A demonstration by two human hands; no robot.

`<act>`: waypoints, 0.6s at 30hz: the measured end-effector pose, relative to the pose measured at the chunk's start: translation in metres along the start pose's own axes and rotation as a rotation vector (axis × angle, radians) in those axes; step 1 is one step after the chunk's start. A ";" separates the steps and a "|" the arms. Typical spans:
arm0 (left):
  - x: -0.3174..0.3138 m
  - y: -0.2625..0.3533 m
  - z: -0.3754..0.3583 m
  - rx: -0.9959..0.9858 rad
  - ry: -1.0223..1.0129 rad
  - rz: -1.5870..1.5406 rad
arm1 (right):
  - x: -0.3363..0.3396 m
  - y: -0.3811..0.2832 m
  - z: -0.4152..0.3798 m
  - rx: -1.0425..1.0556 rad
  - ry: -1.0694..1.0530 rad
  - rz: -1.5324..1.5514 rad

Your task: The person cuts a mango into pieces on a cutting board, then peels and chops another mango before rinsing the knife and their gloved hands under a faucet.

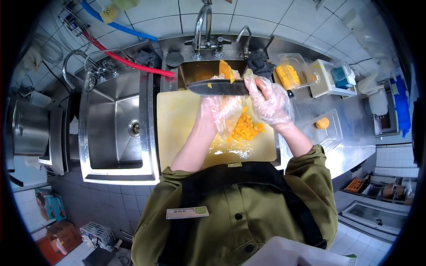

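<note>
My right hand [270,98], in a clear plastic glove, is wrapped round the handle of a large dark-bladed knife [217,88]. The blade points left and lies across the front of my left hand [226,111], also gloved. An orange-yellow piece of fruit [226,69] stands up behind the blade at my left hand, whose fingers are partly hidden by the knife. Below both hands, diced orange-yellow pieces [245,128] are heaped on a pale yellow cutting board [177,128].
A sink with a tap [203,33] is behind the board; another steel sink [113,124] is at the left. On the right stand a container of yellow pieces [287,76], a white holder [324,82] and a clear tray with a round yellow item [322,123].
</note>
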State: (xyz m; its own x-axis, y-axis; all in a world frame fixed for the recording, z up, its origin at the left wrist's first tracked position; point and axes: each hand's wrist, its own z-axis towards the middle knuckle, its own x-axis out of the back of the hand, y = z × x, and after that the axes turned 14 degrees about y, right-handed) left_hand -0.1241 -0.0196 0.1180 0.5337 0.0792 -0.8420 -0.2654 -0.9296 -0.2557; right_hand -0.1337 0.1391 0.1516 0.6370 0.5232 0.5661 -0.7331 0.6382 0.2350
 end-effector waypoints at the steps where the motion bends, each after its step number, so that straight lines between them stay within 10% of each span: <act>1: -0.002 -0.002 -0.001 0.005 0.004 -0.014 | 0.000 0.000 0.001 0.000 0.011 -0.006; 18: 0.001 0.000 -0.008 -0.250 -0.342 0.453 | -0.001 0.003 0.015 -0.378 -0.045 0.259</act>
State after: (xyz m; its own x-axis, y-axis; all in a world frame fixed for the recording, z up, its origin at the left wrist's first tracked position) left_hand -0.1169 -0.0222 0.1211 0.1134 -0.2705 -0.9560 -0.1874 -0.9508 0.2468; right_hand -0.1401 0.1313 0.1636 0.4274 0.6730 0.6036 -0.7230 0.6553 -0.2187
